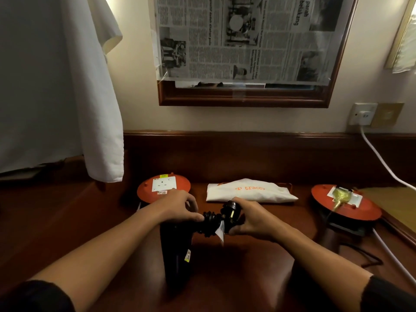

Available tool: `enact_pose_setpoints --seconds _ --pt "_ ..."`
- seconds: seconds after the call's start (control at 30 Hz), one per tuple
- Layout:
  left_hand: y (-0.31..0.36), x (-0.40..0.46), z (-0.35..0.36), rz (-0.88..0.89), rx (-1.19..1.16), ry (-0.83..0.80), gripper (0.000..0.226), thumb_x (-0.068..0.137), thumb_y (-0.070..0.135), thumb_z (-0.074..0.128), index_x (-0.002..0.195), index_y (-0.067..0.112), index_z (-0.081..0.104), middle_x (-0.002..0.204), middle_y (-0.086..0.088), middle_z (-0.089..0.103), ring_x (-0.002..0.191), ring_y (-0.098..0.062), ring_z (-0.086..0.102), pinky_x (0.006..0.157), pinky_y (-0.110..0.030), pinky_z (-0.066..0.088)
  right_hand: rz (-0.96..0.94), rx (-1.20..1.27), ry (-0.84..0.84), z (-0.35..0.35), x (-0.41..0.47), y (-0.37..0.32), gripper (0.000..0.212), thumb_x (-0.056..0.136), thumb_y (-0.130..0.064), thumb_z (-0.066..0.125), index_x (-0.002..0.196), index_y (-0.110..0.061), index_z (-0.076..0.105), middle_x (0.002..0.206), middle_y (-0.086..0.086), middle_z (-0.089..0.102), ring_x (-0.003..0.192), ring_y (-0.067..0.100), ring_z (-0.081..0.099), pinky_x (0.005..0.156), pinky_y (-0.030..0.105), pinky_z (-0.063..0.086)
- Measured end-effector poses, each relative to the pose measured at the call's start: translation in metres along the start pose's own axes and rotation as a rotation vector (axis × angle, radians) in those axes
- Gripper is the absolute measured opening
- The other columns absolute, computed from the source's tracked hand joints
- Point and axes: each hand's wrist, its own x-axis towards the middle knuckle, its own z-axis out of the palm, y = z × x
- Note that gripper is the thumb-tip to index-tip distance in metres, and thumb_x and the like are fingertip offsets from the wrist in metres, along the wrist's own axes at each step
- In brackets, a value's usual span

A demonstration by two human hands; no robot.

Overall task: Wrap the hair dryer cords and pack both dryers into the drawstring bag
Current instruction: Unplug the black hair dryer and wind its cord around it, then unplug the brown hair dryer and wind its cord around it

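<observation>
A black hair dryer (176, 251) is held over the dark wooden desk, its body pointing toward me. My left hand (180, 208) grips its upper end, beside the black cord (210, 222) coiled round the handle. My right hand (249, 218) holds the black plug (230, 211) at the cord's end, with a white tag hanging below it. The white drawstring bag (249, 193) with orange lettering lies flat on the desk just beyond my hands. A second dryer is not in view.
An orange cable reel with a socket (163, 188) lies back left, and another orange reel (345, 204) with a yellowish plug stands at the right. A white cable (380, 161) runs from the wall socket (362, 114). A white towel (67, 86) hangs at left. A newspaper-covered mirror (245, 41) is above.
</observation>
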Motion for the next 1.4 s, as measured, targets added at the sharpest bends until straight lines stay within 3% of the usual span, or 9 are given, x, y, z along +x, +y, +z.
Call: enact_pose_setpoints --seconds 0.2,0.37,0.57,0.7,0.77,0.87,0.93,1.23,1.4 --pt "-0.013 -0.001 0.008 0.013 -0.029 0.002 0.035 0.085 0.048 0.07 0.111 0.025 0.068 0.111 0.01 0.065 0.102 -0.004 0.06 0.088 -0.023 0.048 0.081 -0.048 -0.039 0.009 0.003 0.009 0.047 0.064 -0.025 0.088 0.093 -0.042 0.056 0.096 -0.016 0.061 0.085 0.001 0.061 0.066 0.013 0.047" --pt "-0.024 -0.002 0.021 0.013 -0.011 0.013 0.029 0.084 0.043 0.072 0.108 0.026 0.071 0.108 0.013 0.067 0.1 -0.003 0.061 0.083 -0.018 0.046 0.136 -0.114 -0.112 0.021 0.005 0.016 0.058 0.064 -0.036 0.089 0.112 -0.022 0.06 0.109 -0.004 0.058 0.098 0.014 0.057 0.081 0.025 0.049" --pt "-0.034 0.0 0.029 -0.022 -0.066 0.03 0.028 0.082 0.043 0.075 0.106 0.029 0.07 0.107 0.014 0.067 0.101 -0.001 0.06 0.083 -0.016 0.042 0.173 -0.103 -0.142 0.02 0.005 0.013 0.059 0.065 -0.032 0.09 0.112 -0.028 0.054 0.1 -0.011 0.06 0.089 0.01 0.061 0.076 0.028 0.054" --pt "-0.035 -0.001 0.03 -0.029 -0.064 0.027 0.031 0.083 0.044 0.073 0.11 0.029 0.069 0.112 0.013 0.067 0.103 -0.001 0.059 0.087 -0.019 0.043 0.185 -0.118 -0.159 0.021 0.006 0.012 0.071 0.067 -0.03 0.089 0.126 -0.025 0.05 0.101 -0.014 0.057 0.083 0.002 0.056 0.067 0.016 0.043" --pt "-0.034 -0.003 0.029 -0.024 -0.051 0.025 0.034 0.085 0.045 0.071 0.114 0.029 0.067 0.116 0.012 0.065 0.104 -0.002 0.058 0.092 -0.023 0.045 0.196 -0.157 -0.164 0.02 0.006 0.009 0.082 0.068 -0.033 0.089 0.137 -0.023 0.045 0.117 -0.008 0.058 0.094 0.004 0.056 0.076 0.015 0.044" --pt "-0.031 -0.007 0.028 -0.02 -0.035 0.034 0.039 0.087 0.046 0.068 0.122 0.028 0.063 0.123 0.008 0.063 0.109 -0.006 0.057 0.092 -0.025 0.044 0.217 -0.209 -0.16 0.017 0.004 0.007 0.109 0.067 -0.044 0.088 0.154 -0.015 0.029 0.151 0.002 0.044 0.134 0.019 0.047 0.105 0.025 0.04" --pt "-0.027 -0.009 0.025 -0.022 -0.027 0.043 0.043 0.088 0.047 0.066 0.127 0.029 0.059 0.126 0.003 0.061 0.113 -0.011 0.056 0.094 -0.028 0.044 0.233 -0.227 -0.179 0.015 0.003 0.004 0.115 0.068 -0.051 0.086 0.157 -0.014 0.024 0.157 0.005 0.037 0.141 0.022 0.039 0.111 0.029 0.036" --pt "0.007 -0.025 0.002 0.018 0.016 0.104 0.037 0.094 0.039 0.062 0.128 0.024 0.059 0.131 -0.002 0.06 0.122 -0.014 0.054 0.091 -0.025 0.043 0.205 -0.318 -0.143 -0.015 -0.01 -0.022 0.078 0.084 -0.043 0.075 0.148 -0.012 0.043 0.149 0.008 0.049 0.134 0.023 0.049 0.108 0.032 0.04" --pt "0.037 -0.029 -0.011 0.07 0.09 0.143 0.035 0.092 0.042 0.062 0.124 0.027 0.061 0.124 0.0 0.064 0.114 -0.014 0.058 0.098 -0.036 0.049 0.195 -0.398 -0.078 -0.043 -0.025 -0.036 0.073 0.088 -0.047 0.07 0.148 -0.013 0.044 0.151 0.007 0.048 0.138 0.023 0.044 0.112 0.034 0.035"
